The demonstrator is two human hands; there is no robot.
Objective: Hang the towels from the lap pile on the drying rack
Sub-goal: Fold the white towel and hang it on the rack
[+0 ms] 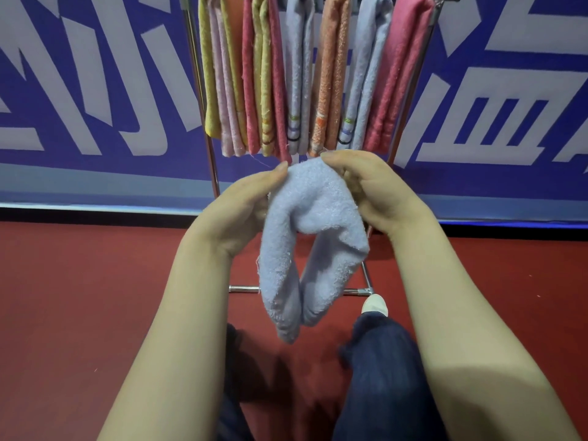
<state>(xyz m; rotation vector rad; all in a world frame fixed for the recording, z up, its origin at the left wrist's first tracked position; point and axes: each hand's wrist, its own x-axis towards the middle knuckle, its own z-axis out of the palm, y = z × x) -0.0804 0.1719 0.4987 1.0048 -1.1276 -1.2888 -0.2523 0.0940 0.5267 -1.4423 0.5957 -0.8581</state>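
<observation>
A light blue towel (305, 237) hangs bunched between my two hands in front of me, its lower end dangling above my knees. My left hand (241, 205) pinches its top left edge, and my right hand (372, 192) grips the top right edge. Just beyond stands the metal drying rack (210, 144), its upper bars out of frame. Several towels hang on it: yellow (210, 74), pink (276, 90), light blue (299, 74), orange (331, 74) and a pink one at the right (401, 74). No lap pile shows.
My legs in dark trousers (381, 377) and a white shoe (375, 305) sit near the rack's base bar (243, 288). The floor (79, 297) is red. A blue and white wall banner (95, 90) runs behind the rack.
</observation>
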